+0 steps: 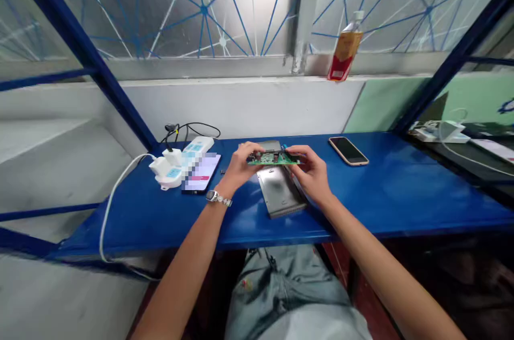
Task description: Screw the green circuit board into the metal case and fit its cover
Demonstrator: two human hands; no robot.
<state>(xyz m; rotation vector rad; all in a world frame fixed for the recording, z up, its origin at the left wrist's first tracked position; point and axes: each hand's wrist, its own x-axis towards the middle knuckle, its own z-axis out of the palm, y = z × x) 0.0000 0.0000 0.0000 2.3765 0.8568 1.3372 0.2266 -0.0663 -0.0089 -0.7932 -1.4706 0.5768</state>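
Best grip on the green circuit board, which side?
Green circuit board: likely by its two ends, coming from left and right, since it's thin, wide and has components on its face. Left hand and right hand hold it there.

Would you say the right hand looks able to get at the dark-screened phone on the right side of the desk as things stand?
Probably yes: nothing visible lies between the right hand and the phone. That hand is holding the circuit board, though, so it would likely need to let go first.
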